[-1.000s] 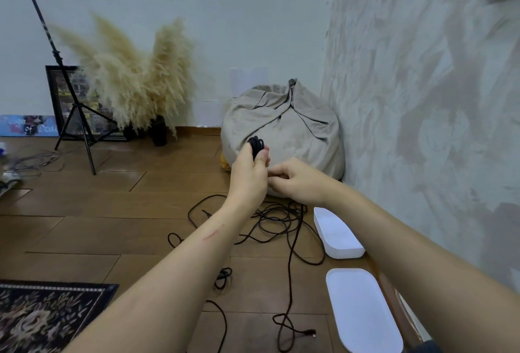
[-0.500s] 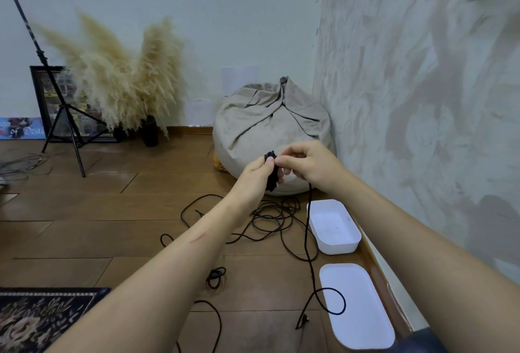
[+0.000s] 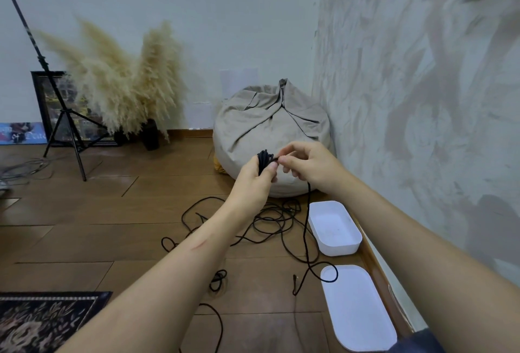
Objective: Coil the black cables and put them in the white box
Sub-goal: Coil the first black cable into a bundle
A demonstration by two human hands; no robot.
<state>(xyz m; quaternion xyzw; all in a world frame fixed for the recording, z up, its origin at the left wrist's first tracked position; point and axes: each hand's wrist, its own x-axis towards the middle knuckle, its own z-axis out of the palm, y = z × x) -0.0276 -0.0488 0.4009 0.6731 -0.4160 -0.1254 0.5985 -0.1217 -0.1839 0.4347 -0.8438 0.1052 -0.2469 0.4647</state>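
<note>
Both arms outstretched, left hand gripping coiled black cable, right hand pinching its loose strand

The white box lay open from above, hemmed by the wall on its right, the beanbag beyond and the lid nearer. Loose black cables sprawled to its left; farther left, wooden floor offered room.

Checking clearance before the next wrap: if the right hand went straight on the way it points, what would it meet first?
The black cable coil gripped in the left hand; the right hand points left at it, pinching its loose strand. Depth looks matched, from one view.
</note>
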